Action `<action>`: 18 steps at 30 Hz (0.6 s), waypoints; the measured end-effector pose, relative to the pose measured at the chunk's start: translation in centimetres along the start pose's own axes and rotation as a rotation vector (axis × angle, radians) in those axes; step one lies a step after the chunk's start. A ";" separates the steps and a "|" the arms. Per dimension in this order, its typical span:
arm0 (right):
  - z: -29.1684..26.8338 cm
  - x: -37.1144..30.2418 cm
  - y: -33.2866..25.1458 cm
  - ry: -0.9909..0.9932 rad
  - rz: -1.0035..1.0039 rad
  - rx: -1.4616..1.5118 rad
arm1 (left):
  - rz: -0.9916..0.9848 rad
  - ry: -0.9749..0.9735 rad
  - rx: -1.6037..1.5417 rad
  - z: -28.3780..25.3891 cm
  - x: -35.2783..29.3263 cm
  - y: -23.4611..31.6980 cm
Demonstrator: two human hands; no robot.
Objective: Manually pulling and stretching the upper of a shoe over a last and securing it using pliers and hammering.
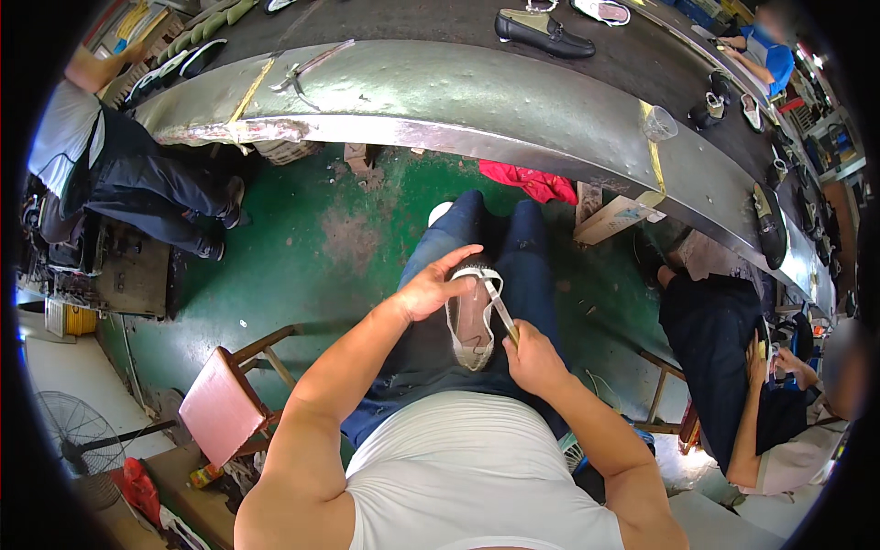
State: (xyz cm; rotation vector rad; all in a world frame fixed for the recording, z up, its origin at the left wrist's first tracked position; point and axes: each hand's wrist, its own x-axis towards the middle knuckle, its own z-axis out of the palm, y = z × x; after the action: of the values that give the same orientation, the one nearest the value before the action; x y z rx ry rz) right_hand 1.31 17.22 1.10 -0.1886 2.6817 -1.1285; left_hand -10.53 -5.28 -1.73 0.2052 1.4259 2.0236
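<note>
Above my lap, my left hand (431,291) grips an unfinished shoe (471,323) by its dark end, thumb laid across it. The shoe has a brownish inner face, a white border and a beige end towards me. In my right hand (537,360), the fingers are closed round a slim, flat, pale tool (503,313) with a yellowish grip; its exact kind is unclear. The tool's far end meets the white border near my left thumb. My jeans-clad legs are beneath the shoe.
Ahead runs a metal-edged conveyor bench (440,101) carrying pincers (295,82), a black loafer (544,35) and several other shoes. A pink-topped stool (220,408) and a fan (78,431) stand at left. People sit at both sides; another works at far right. Red cloth (530,179) hangs under the bench.
</note>
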 end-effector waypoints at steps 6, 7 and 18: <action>-2.5 -2.0 -1.7 -0.086 0.018 0.000 | -0.021 0.217 0.057 3.0 -0.5 -0.2; -3.8 -2.4 -1.4 -0.080 0.021 0.001 | -0.022 0.211 0.060 3.0 -0.7 0.1; -2.7 -1.0 -1.6 0.243 -0.140 0.599 | 0.478 -0.195 0.909 8.2 -8.0 0.6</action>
State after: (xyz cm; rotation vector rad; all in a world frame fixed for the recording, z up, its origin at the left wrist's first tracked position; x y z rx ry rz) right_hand 1.61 18.12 4.21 -0.1414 2.4041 -2.0488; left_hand -0.67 -3.59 3.89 1.1798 2.2128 1.4572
